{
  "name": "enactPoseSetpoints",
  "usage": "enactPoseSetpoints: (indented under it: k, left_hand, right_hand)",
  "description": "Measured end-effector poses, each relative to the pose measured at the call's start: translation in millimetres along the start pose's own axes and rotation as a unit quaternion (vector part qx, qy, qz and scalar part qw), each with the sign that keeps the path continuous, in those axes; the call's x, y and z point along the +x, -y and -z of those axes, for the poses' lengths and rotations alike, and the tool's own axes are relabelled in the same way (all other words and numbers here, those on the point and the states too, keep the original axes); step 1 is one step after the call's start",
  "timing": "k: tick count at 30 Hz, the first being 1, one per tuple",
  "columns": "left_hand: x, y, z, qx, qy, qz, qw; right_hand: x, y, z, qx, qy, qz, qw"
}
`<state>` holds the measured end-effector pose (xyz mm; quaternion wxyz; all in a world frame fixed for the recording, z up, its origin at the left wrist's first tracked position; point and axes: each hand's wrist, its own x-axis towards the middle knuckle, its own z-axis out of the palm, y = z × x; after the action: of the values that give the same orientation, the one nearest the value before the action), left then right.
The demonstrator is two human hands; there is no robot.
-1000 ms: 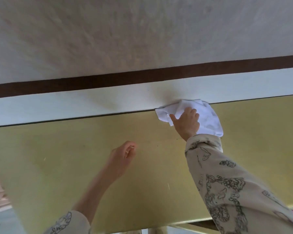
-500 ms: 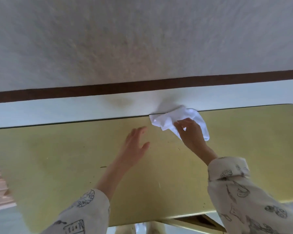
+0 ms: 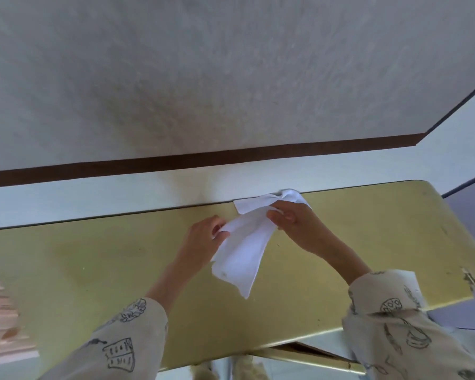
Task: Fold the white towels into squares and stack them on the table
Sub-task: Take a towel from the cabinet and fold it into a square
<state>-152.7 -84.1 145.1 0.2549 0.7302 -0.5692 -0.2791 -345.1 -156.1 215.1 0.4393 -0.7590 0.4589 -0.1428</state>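
Both hands grip one white towel [image 3: 242, 250] above the yellow table [image 3: 93, 270], near the middle of its far edge. The left hand [image 3: 203, 239] pinches the towel's upper left edge between curled fingers and thumb. The right hand [image 3: 294, 223] pinches the upper right part, fingers bent round the cloth. The towel hangs from both grips, its lower corner pointing toward the near edge; its top part lies at the far edge by the wall [image 3: 231, 78].

bare table [image 3: 93, 270] left, wall [image 3: 231, 78] behind
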Motion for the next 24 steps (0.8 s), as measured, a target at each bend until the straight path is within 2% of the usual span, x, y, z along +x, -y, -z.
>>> enactPoseSetpoints:
  k: [2,9,14,19,24]
  left_hand:
    - [-3,9,12,0.017,-0.012,-0.004,1.0]
    - [-14,49,74,0.053,-0.095,0.06,0.992]
    - [-30,51,98,0.033,-0.137,0.025,0.99]
    - [-64,79,76,0.059,-0.063,0.009,0.996]
    - [-106,112,36,0.092,0.114,0.093,0.985]
  right_hand:
    - [3,4,0,0.01,-0.01,0.003,1.0]
    - [11,19,5,0.051,-0.09,0.0,0.995]
    - [2,12,-2,0.02,-0.109,0.008,0.994]
    - [-17,-14,-22,-0.019,-0.038,-0.02,0.999]
    - [-44,-61,-58,-0.066,0.082,-0.113,0.988]
